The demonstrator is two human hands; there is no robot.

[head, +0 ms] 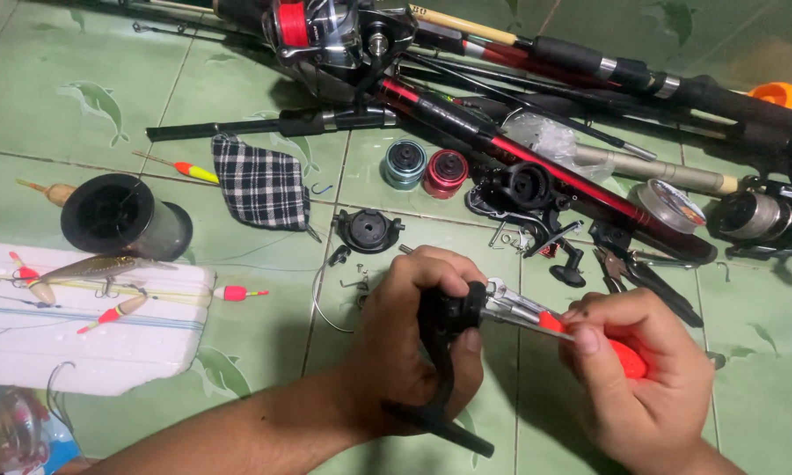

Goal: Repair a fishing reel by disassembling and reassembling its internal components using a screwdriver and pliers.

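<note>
Left hand (pixel 418 330) grip clamped on black plastic reel body (pixel 444 352); right hand (pixel 646 378) clamped on red-handled screwdriver (pixel 545 321). Judged best: tip square in screw, body steady over green tiled floor (pixel 237 105).

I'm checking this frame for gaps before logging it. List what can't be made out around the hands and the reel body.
Head view only:
- Screwdriver tip: hidden where it meets the black reel body, covered by the left hand.
- Its orange handle: mostly wrapped by the right hand.
- Tiny screws and clips on the tile: too small to identify.
- Fishing rods: cut off by the top and right edges.
- Plastic bottle, bottom left: blurred and cropped.
</note>
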